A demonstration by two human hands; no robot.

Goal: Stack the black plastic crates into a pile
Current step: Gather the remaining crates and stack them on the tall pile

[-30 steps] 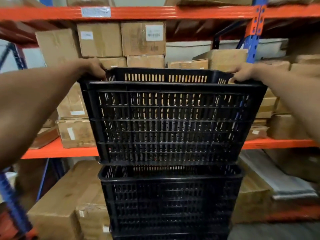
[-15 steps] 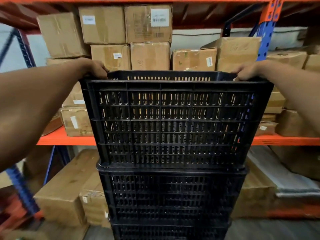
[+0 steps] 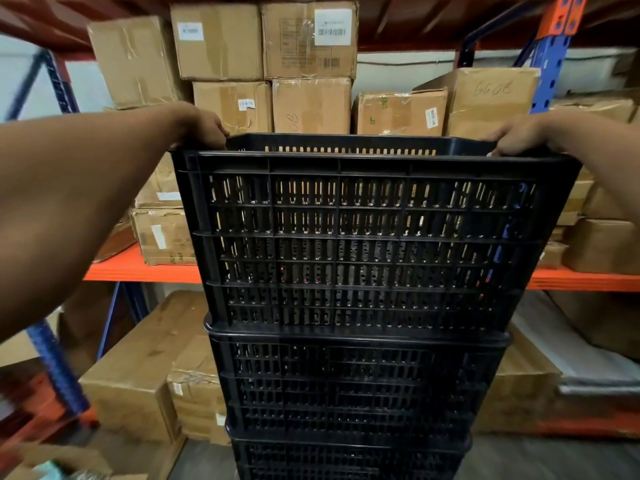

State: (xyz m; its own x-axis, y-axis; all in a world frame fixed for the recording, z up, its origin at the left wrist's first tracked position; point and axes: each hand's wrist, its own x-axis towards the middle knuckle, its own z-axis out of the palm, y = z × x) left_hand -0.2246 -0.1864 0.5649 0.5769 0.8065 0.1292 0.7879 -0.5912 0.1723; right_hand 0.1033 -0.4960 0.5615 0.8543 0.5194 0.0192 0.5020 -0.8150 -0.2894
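Both arms reach forward from the frame's lower edges, up and inward to the top crate (image 3: 374, 237). Left hand (image 3: 204, 128) curls over the rim's left far corner, upper left of centre; fingers wrap the edge, clenched on it. Right hand (image 3: 519, 136) does the same at the right far corner, upper right of centre, fingers hooked over the rim. The top crate fills the frame centre, upright, level, between the two hands, its base seated on the second crate (image 3: 356, 386) directly below. A third crate (image 3: 349, 459) sits under that at bottom centre. Behind the pile: orange shelf beam (image 3: 138, 270) mid-frame, cardboard boxes (image 3: 308, 39) across the upper frame, more boxes lower left.
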